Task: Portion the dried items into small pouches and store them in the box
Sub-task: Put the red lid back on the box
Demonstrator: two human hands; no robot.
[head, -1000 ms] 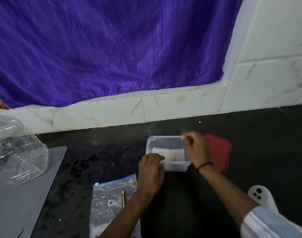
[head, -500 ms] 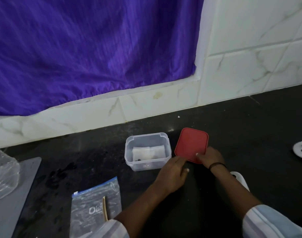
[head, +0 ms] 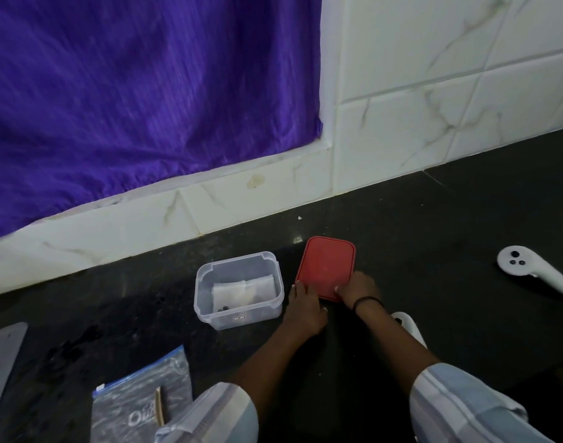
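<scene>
A clear plastic box [head: 206, 302] stands open on the dark counter with a small white pouch [head: 242, 289] lying inside it. Its red lid [head: 326, 265] lies flat just right of the box. My left hand [head: 304, 310] touches the lid's near left corner with its fingertips. My right hand [head: 358, 289], a black band at its wrist, grips the lid's near edge with curled fingers. A larger zip bag [head: 136, 401] with a blue seal and a wooden stick on it lies at the front left.
A white controller [head: 526, 266] lies on the counter at the right, and a second one [head: 408, 327] shows behind my right forearm. A grey mat [head: 2, 353] sits at the left edge. The tiled wall and a purple curtain [head: 146, 91] close off the back.
Both hands left the box and moved right to the red lid. The camera view swung right, so the box and bag now sit further left.
</scene>
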